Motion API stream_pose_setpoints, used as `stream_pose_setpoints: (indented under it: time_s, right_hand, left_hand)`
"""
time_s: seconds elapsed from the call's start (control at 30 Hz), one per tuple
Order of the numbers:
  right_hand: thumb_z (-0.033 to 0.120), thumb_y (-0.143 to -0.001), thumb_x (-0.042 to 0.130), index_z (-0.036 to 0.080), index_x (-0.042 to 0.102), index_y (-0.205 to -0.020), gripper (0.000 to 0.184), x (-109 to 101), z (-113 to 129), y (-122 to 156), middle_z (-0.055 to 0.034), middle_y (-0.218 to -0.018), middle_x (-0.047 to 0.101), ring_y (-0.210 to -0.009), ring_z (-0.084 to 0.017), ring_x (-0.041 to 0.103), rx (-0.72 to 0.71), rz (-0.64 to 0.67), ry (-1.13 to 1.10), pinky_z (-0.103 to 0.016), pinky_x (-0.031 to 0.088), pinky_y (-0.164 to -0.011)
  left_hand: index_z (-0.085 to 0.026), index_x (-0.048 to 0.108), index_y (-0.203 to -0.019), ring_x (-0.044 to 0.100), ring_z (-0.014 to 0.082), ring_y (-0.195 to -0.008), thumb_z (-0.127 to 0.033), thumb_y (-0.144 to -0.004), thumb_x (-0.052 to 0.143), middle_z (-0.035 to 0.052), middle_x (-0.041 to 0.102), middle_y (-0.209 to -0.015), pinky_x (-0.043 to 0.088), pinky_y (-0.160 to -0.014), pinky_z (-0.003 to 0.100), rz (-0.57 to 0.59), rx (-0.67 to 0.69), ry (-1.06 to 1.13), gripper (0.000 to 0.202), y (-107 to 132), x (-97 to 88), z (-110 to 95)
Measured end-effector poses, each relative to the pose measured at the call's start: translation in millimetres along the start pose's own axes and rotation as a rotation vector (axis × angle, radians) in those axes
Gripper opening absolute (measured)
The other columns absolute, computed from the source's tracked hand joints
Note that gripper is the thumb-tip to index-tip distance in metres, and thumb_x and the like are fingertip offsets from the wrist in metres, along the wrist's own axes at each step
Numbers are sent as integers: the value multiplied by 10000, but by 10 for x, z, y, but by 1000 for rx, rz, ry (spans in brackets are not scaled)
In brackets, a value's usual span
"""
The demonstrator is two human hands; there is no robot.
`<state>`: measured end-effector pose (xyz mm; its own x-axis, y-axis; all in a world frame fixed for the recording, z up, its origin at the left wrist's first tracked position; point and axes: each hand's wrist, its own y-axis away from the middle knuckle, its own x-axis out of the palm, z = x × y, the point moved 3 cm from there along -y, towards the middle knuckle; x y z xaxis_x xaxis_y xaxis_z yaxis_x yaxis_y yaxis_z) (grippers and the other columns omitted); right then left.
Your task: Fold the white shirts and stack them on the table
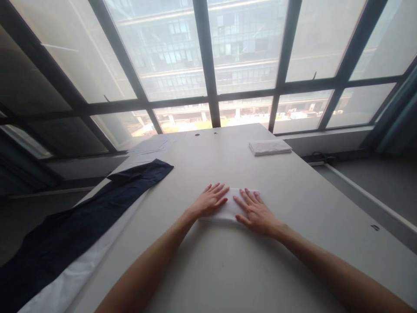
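Note:
A white folded cloth lies flat on the white table in front of me. My left hand rests on its left part, palm down with the fingers stretched out. On the right part lies my right hand, also flat, its fingers spread. Some bare cloth shows between the two hands; its left and right edges are partly covered by them. Neither hand grips the cloth.
Another folded white cloth sits near the far right edge. Dark navy fabric lies along the left side over white fabric. More white cloth is at the far left. Large windows stand behind the table.

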<state>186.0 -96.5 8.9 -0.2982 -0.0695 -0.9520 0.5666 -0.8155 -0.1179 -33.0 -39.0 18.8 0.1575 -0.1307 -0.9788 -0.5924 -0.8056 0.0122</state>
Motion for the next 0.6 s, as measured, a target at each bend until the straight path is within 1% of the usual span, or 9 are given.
stream_pose_setpoints:
  time_s: [0.13,0.2,0.3,0.37,0.43,0.47,0.5,0.53,0.6]
  right_hand:
    - [560,-992,457,238,329,-1593,693,34,-37,31,-128,-1681,159,-1557,-324,72,15,-28,-8,-563,53,-1242]
    - [542,-996,455,234,356,-1582,670,45,-48,43,-125,-1678,176,-1557,-315,84,13,-38,-53,-565,42,-1243]
    - [482,-1004,431,205,406,-1555,617,-16,-128,85,-127,-1666,237,-1555,-286,137,59,-128,-215,-550,56,-1250]
    - [455,-991,430,177,466,-1511,591,-143,-255,153,-146,-1624,349,-1527,-274,248,183,-269,-403,-521,145,-1250]
    - [459,-961,458,162,530,-1441,569,-289,-408,262,-169,-1531,482,-1434,-286,421,384,-362,-662,-496,319,-1192]
    - [468,-946,478,167,557,-1401,551,-348,-471,326,-173,-1478,533,-1356,-294,510,496,-347,-805,-486,415,-1125]
    - [477,-933,503,177,583,-1355,525,-392,-514,390,-174,-1429,571,-1266,-298,585,603,-285,-945,-475,493,-1039]
    - [486,-919,533,187,604,-1304,493,-423,-537,453,-172,-1383,599,-1173,-296,640,692,-189,-1071,-461,546,-950]
    - [482,-893,599,195,626,-1187,412,-456,-536,554,-163,-1281,650,-1011,-275,699,804,27,-1277,-428,589,-820]
  left_hand:
    - [-257,251,-1613,117,258,-1562,-576,-1051,229,66,223,-1675,66,-1238,554,5,-85,84,647,10,15,216]
    - [-212,248,-1615,112,254,-1562,-564,-1046,231,87,214,-1674,50,-1243,533,-20,-149,159,669,-4,31,319]
    - [-121,304,-1588,188,240,-1548,-544,-1034,221,138,244,-1659,106,-1254,439,-158,-283,378,702,-9,-15,473]
    - [-91,380,-1545,290,247,-1516,-563,-1016,235,166,315,-1632,221,-1229,392,-314,-383,562,724,58,-102,565]
    - [-97,464,-1485,435,287,-1430,-597,-975,340,190,446,-1556,365,-1147,398,-418,-481,696,725,208,-197,619]
    - [-105,504,-1447,516,308,-1353,-609,-940,420,198,525,-1487,431,-1080,407,-414,-528,738,720,309,-235,623]
    - [-114,543,-1403,588,319,-1254,-612,-900,498,198,599,-1397,484,-999,409,-367,-565,768,709,417,-266,609]
    - [-123,580,-1350,639,316,-1145,-612,-860,562,186,656,-1297,518,-917,400,-286,-594,794,692,527,-289,577]
    - [-138,640,-1227,676,278,-963,-623,-790,652,137,709,-1099,536,-803,369,-80,-619,856,653,725,-323,474]
